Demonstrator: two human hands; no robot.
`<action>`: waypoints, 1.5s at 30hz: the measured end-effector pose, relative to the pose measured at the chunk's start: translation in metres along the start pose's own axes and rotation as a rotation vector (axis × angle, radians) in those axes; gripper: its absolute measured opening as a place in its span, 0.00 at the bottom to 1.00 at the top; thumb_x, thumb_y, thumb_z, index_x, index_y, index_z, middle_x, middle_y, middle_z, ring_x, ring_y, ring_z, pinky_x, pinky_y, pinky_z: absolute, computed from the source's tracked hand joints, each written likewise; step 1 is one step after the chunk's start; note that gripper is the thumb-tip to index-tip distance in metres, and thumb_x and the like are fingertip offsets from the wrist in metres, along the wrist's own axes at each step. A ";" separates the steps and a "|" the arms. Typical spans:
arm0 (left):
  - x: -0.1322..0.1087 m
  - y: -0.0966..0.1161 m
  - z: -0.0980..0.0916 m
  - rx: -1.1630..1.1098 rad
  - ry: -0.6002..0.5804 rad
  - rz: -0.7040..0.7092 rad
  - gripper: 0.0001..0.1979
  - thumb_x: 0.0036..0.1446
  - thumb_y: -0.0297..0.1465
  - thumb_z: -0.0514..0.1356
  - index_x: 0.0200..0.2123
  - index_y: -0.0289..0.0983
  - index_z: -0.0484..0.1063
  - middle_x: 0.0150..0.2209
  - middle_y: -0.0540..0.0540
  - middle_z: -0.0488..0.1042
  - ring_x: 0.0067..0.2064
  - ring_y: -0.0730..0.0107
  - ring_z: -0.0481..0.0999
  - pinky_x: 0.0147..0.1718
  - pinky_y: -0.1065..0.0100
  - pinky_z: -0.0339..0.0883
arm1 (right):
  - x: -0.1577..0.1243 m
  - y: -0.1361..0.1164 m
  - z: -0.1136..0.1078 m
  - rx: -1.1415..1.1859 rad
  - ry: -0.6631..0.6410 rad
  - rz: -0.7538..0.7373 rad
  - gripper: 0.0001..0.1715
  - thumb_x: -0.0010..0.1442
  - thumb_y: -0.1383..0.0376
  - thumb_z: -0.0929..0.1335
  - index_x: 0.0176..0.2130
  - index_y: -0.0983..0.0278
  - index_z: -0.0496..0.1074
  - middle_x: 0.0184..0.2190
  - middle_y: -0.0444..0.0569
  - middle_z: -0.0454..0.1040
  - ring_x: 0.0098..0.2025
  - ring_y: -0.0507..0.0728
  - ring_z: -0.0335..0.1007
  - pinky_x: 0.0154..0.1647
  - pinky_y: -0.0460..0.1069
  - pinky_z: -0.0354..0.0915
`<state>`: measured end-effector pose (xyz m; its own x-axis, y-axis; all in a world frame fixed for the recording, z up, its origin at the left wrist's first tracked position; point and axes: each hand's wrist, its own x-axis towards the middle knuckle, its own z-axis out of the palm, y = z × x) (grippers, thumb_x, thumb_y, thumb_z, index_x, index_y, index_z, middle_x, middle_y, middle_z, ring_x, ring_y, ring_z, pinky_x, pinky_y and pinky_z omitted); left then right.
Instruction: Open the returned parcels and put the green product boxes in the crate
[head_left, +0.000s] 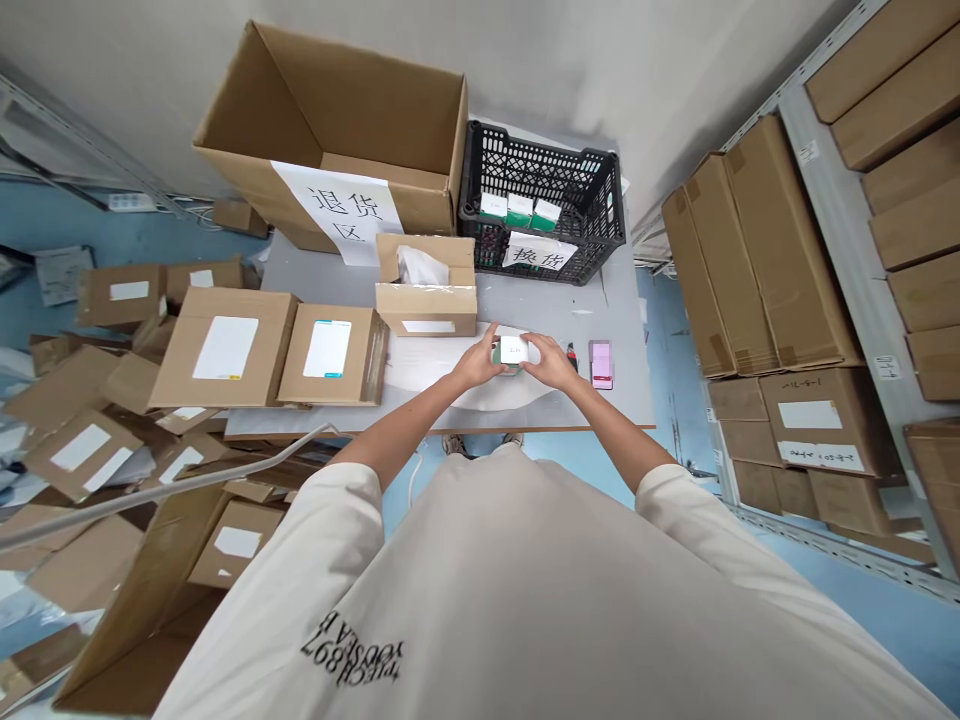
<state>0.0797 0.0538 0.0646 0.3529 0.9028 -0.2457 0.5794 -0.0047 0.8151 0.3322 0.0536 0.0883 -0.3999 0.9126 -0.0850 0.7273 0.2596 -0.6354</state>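
Observation:
A small white and green box [514, 350] is held between my two hands over the front part of the table. My left hand [480, 360] grips its left side, and my right hand [550, 361] grips its right side, thumbs and fingers curled round it. White paper [480, 396] lies on the table beneath. Just behind stands an opened cardboard box [426, 310] with crumpled white wrapping inside. To the right of my right hand are a small dark and red object [572, 355], too small to name, and a phone [601, 364] with a pink screen.
A large open carton [405, 200] with a paper sign and a black plastic crate [600, 225] holding several small boxes [519, 210] stand at the back. Two labelled cartons [330, 350] sit left. Cartons pile on the left floor; a loaded shelf [832, 190] stands right.

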 end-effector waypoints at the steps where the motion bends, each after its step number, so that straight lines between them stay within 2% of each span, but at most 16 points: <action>1: 0.000 0.000 -0.001 0.011 -0.004 0.000 0.66 0.59 0.37 0.78 0.88 0.46 0.41 0.75 0.34 0.75 0.72 0.42 0.80 0.66 0.50 0.76 | 0.002 -0.001 -0.004 -0.022 -0.025 -0.005 0.39 0.64 0.63 0.76 0.72 0.61 0.74 0.73 0.63 0.77 0.74 0.72 0.73 0.77 0.68 0.68; 6: 0.002 0.000 -0.004 0.033 -0.022 -0.006 0.69 0.59 0.37 0.77 0.89 0.44 0.34 0.75 0.33 0.75 0.72 0.40 0.79 0.67 0.49 0.75 | 0.008 -0.010 -0.024 -0.114 -0.107 -0.056 0.34 0.68 0.58 0.74 0.69 0.63 0.74 0.64 0.63 0.84 0.65 0.72 0.81 0.72 0.67 0.69; 9: 0.002 -0.002 -0.003 0.030 -0.037 0.003 0.69 0.59 0.37 0.77 0.88 0.44 0.33 0.75 0.32 0.75 0.72 0.40 0.78 0.68 0.48 0.74 | 0.013 -0.015 -0.031 -0.051 -0.081 0.013 0.31 0.75 0.54 0.67 0.71 0.62 0.71 0.57 0.59 0.88 0.59 0.70 0.83 0.65 0.63 0.72; 11: 0.001 -0.002 -0.003 0.046 -0.014 0.014 0.68 0.58 0.38 0.78 0.88 0.42 0.37 0.75 0.30 0.73 0.73 0.38 0.77 0.68 0.46 0.74 | 0.021 -0.016 -0.031 0.020 -0.022 0.124 0.30 0.79 0.50 0.62 0.71 0.60 0.69 0.49 0.56 0.89 0.54 0.69 0.84 0.59 0.60 0.74; 14: -0.002 0.004 -0.007 0.158 0.126 0.085 0.59 0.57 0.39 0.78 0.83 0.39 0.51 0.77 0.27 0.67 0.76 0.33 0.71 0.71 0.40 0.71 | 0.037 -0.014 -0.025 0.102 0.061 0.267 0.31 0.82 0.44 0.58 0.68 0.59 0.68 0.39 0.50 0.86 0.47 0.67 0.83 0.53 0.58 0.73; 16: -0.004 0.012 -0.011 0.266 0.188 0.167 0.49 0.58 0.38 0.77 0.77 0.39 0.62 0.77 0.27 0.65 0.79 0.31 0.66 0.75 0.37 0.65 | 0.047 -0.012 -0.019 0.107 0.129 0.317 0.29 0.82 0.43 0.58 0.65 0.58 0.69 0.41 0.50 0.84 0.46 0.66 0.81 0.52 0.57 0.73; 17: -0.004 0.016 -0.014 0.314 0.181 0.211 0.44 0.59 0.37 0.77 0.74 0.40 0.65 0.77 0.28 0.66 0.79 0.31 0.65 0.76 0.36 0.63 | 0.051 -0.011 -0.016 0.082 0.170 0.315 0.27 0.82 0.44 0.58 0.62 0.58 0.70 0.44 0.52 0.83 0.47 0.65 0.80 0.52 0.57 0.73; 20: -0.001 0.028 -0.019 0.405 0.058 0.309 0.39 0.61 0.36 0.75 0.71 0.41 0.67 0.78 0.30 0.66 0.81 0.35 0.62 0.79 0.38 0.57 | 0.053 -0.009 -0.010 -0.077 0.248 0.192 0.22 0.82 0.50 0.60 0.55 0.59 0.76 0.54 0.59 0.79 0.55 0.67 0.76 0.60 0.60 0.71; 22: 0.002 0.031 -0.020 0.429 -0.029 0.300 0.39 0.62 0.36 0.74 0.72 0.39 0.66 0.77 0.29 0.68 0.80 0.36 0.64 0.78 0.40 0.57 | 0.050 -0.008 -0.008 -0.174 0.197 0.075 0.22 0.81 0.54 0.61 0.53 0.60 0.80 0.57 0.63 0.78 0.61 0.70 0.72 0.65 0.63 0.69; 24: 0.006 0.032 -0.019 0.440 -0.074 0.247 0.38 0.63 0.37 0.72 0.72 0.37 0.65 0.74 0.28 0.71 0.79 0.37 0.68 0.77 0.42 0.59 | 0.044 -0.008 -0.005 -0.216 0.099 0.019 0.22 0.79 0.56 0.63 0.57 0.61 0.81 0.59 0.64 0.78 0.63 0.73 0.70 0.67 0.65 0.68; 28: 0.007 0.031 -0.017 0.469 -0.092 0.190 0.40 0.65 0.40 0.70 0.75 0.36 0.62 0.71 0.28 0.76 0.76 0.35 0.70 0.74 0.41 0.59 | 0.034 -0.012 0.002 -0.210 -0.037 0.063 0.28 0.73 0.53 0.70 0.65 0.63 0.79 0.62 0.65 0.79 0.63 0.75 0.71 0.67 0.68 0.69; 32: 0.004 0.034 -0.021 0.501 -0.118 0.227 0.41 0.67 0.41 0.68 0.79 0.40 0.61 0.74 0.30 0.73 0.76 0.35 0.69 0.73 0.41 0.58 | 0.029 -0.014 0.002 -0.142 -0.052 0.096 0.31 0.68 0.58 0.71 0.66 0.63 0.75 0.64 0.64 0.80 0.64 0.75 0.74 0.69 0.70 0.70; 34: 0.004 0.036 -0.023 0.521 -0.136 0.255 0.39 0.68 0.40 0.67 0.78 0.42 0.64 0.75 0.31 0.71 0.76 0.35 0.69 0.73 0.41 0.58 | 0.027 -0.013 -0.002 -0.072 -0.044 0.094 0.31 0.66 0.62 0.69 0.66 0.61 0.74 0.64 0.62 0.82 0.64 0.74 0.76 0.68 0.69 0.71; 38: 0.006 0.036 -0.027 0.543 -0.173 0.304 0.28 0.67 0.39 0.68 0.68 0.45 0.75 0.74 0.32 0.72 0.75 0.34 0.70 0.73 0.39 0.56 | 0.023 -0.007 -0.012 0.015 -0.065 0.107 0.32 0.63 0.68 0.66 0.65 0.62 0.74 0.62 0.59 0.84 0.62 0.70 0.79 0.65 0.64 0.75; 43: 0.006 0.035 -0.031 0.511 -0.140 0.268 0.26 0.63 0.42 0.74 0.61 0.41 0.76 0.62 0.33 0.80 0.67 0.37 0.77 0.71 0.42 0.59 | 0.021 -0.010 -0.014 -0.063 -0.081 0.039 0.26 0.62 0.73 0.65 0.55 0.60 0.80 0.61 0.57 0.85 0.62 0.68 0.78 0.68 0.63 0.72; 45: 0.004 0.035 -0.034 0.507 -0.123 0.254 0.24 0.61 0.42 0.76 0.56 0.41 0.78 0.60 0.33 0.82 0.67 0.37 0.77 0.72 0.43 0.59 | 0.021 -0.014 -0.013 -0.120 -0.092 0.014 0.26 0.64 0.73 0.64 0.55 0.60 0.82 0.62 0.56 0.85 0.62 0.68 0.78 0.67 0.63 0.72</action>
<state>0.0768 0.0721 0.1102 0.5923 0.7899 -0.1588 0.7340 -0.4478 0.5105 0.3208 0.0735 0.1055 -0.4349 0.8849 -0.1668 0.7923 0.2880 -0.5379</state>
